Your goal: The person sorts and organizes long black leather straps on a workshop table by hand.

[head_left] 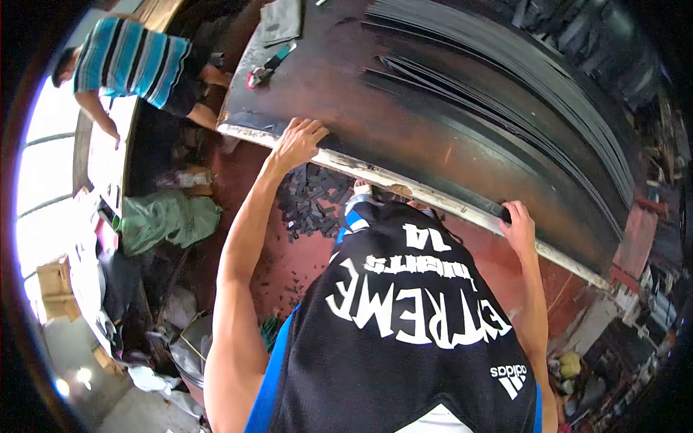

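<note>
A dark, flat strip (426, 179) lies along the near edge of the worktable (346, 94), spanning the gap between my hands. My left hand (299, 142) is closed at its left end, fingers curled over the table's pale, worn edge. At the other end my right hand (518, 226) pinches the strip's black tip between thumb and fingers. Beyond the hands, a loose bundle of long black strips (476, 108) curves across the tabletop. A larger stack of similar strips (520, 65) lies farther back.
A small tool with red and green parts (271, 66) and a grey folded piece (280, 22) rest at the table's far left. Many small black offcuts (312, 198) litter the red floor below. Another person (133, 61) in a striped shirt bends at the left, near a green sack (170, 220).
</note>
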`<state>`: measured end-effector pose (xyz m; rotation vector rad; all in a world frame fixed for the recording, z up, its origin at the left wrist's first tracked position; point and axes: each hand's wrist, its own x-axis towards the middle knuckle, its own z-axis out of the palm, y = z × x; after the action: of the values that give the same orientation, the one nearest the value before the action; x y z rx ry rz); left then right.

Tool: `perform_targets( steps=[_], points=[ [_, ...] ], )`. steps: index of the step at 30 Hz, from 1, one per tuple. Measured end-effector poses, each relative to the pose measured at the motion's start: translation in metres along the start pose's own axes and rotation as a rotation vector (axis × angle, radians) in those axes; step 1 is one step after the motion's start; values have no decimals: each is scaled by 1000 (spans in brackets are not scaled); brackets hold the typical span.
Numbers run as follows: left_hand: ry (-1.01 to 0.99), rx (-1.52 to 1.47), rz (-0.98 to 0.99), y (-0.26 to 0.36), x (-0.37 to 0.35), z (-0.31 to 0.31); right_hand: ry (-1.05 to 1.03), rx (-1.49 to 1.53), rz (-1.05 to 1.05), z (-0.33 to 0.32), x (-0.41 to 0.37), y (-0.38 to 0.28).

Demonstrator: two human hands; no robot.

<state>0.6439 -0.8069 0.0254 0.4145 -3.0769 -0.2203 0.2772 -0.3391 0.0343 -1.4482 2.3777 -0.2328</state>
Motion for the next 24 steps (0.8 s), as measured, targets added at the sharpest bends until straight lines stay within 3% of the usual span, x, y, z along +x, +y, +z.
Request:
perform_targets(
  steps=[1,5,6,8,9,10,15,19,24],
  points=[
    [36,-10,20,-2,1,1,16,5,-2,3,-1,-1],
    [-134,-95,-45,-16,-6,5,62,-36,46,19,0,-8],
    [-146,-89,-29,-31,-9,13,157,-28,7,27,-3,-14],
    [-288,-131,-119,-29,1,-25,140,-21,-6,38,10,-36],
    [-204,-42,-67,-43,-7,-19,68,0,43,31,20,-56],
    [-139,-28,24,-58,-13,-17,141,1,-31,38,27,-67],
    [-240,-52,59,-72,-12,-20,123,-53,16,50,49,-98],
    [-140,-55,129,-69,-11,-21,112,-44,2,50,49,-95],
    [-237,-59,51,-70,-9,-17,146,-60,5,62,50,-92]
  ],
)
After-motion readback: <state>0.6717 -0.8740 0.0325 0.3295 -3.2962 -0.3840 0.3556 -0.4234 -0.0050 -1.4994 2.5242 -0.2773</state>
